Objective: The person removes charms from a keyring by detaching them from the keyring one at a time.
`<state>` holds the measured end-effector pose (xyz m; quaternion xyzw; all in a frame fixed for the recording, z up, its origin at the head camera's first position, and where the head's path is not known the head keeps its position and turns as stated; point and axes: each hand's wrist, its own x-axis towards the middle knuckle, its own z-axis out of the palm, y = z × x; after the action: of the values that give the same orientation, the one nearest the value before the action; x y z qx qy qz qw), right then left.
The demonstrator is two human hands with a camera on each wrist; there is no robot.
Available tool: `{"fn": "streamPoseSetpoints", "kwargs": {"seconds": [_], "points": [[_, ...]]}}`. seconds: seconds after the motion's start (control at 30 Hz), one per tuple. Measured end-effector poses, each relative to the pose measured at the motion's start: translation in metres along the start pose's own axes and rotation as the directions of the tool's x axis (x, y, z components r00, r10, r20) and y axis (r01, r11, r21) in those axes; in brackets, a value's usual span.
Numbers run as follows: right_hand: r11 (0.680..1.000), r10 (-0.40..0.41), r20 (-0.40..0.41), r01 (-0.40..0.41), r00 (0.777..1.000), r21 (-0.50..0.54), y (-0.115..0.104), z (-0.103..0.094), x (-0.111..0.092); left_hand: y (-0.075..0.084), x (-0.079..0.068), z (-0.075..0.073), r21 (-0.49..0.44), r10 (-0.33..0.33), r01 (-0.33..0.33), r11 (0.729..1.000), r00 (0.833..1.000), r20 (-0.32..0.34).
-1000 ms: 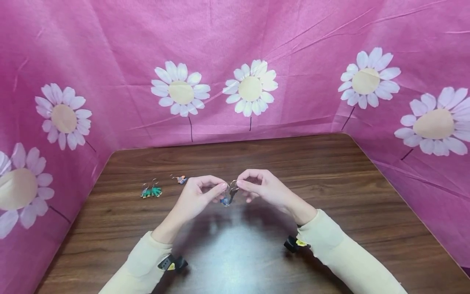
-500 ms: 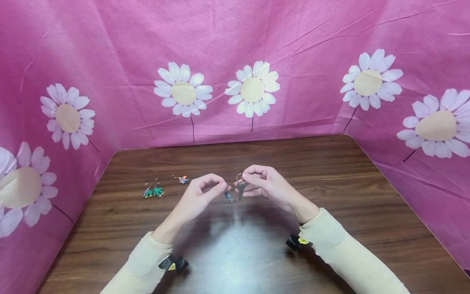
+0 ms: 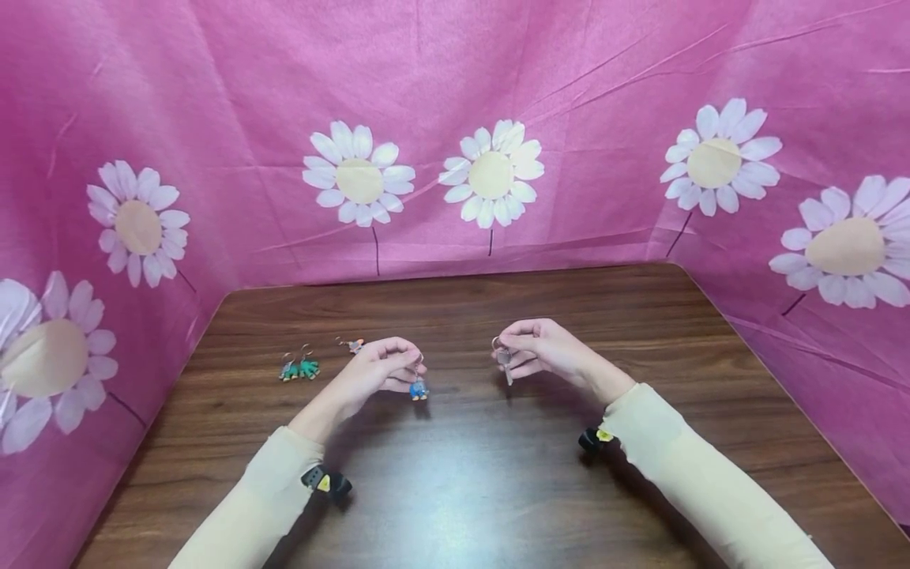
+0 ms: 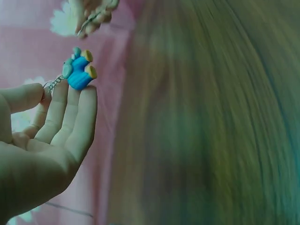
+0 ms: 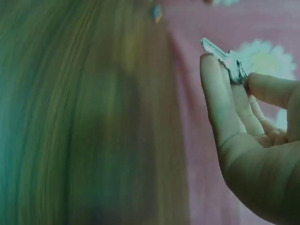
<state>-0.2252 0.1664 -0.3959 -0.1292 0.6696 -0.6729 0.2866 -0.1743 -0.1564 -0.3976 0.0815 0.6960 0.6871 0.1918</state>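
Observation:
My left hand (image 3: 377, 366) pinches the ring of a keychain between thumb and forefinger. From its short chain dangles a small blue figure with yellow feet (image 4: 81, 72), over the middle of the table. To the right, my right hand (image 3: 543, 350) pinches a metal ring that carries a silver key (image 5: 222, 58); the key points downward in the head view. The blue keychain and the key hang apart, with a stretch of table between the two hands.
Two green figure keychains (image 3: 300, 369) lie at the left of the wooden table (image 3: 455, 474). A small orange and grey keychain (image 3: 355, 345) lies just behind my left hand. Pink cloth with daisies (image 3: 426, 79) walls the table's back and sides.
The key and the blue keychain were close together between both hands. They have come apart, my left hand moving left with the keychain and my right hand right with the key.

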Motion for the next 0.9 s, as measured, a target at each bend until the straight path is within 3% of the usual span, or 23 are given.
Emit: {"fn": "streamPoseSetpoints", "kwargs": {"seconds": [0.23, 0.43, 0.53, 0.73, 0.8, 0.9], "points": [[0.992, 0.055, -0.101, -0.066, 0.993, -0.109, 0.022, -0.04, 0.017, -0.02, 0.022, -0.026, 0.085, -0.061, 0.07, 0.994, 0.992, -0.108], [0.974, 0.032, -0.148, -0.064, 0.989, -0.218, 0.027, -0.056, 0.023, -0.019, 0.045, -0.035, 0.068, -0.076, 0.094, 0.993, 0.971, -0.226], [0.938, -0.018, -0.207, -0.055, 0.978, -0.341, 0.026, -0.062, 0.024, -0.017, 0.059, -0.037, 0.081, -0.056, 0.082, 0.993, 0.959, -0.276], [0.81, -0.066, -0.225, -0.08, 0.972, -0.581, 0.021, -0.07, 0.031, -0.016, 0.079, -0.045, 0.128, -0.057, 0.11, 0.986, 0.931, -0.36], [0.806, -0.04, -0.219, -0.098, 0.975, -0.584, 0.019, -0.07, 0.036, -0.016, 0.082, -0.047, 0.144, -0.065, 0.128, 0.981, 0.925, -0.375], [0.83, -0.002, -0.208, -0.114, 0.978, -0.546, 0.018, -0.069, 0.042, -0.016, 0.083, -0.047, 0.167, -0.073, 0.148, 0.975, 0.919, -0.388]]}}
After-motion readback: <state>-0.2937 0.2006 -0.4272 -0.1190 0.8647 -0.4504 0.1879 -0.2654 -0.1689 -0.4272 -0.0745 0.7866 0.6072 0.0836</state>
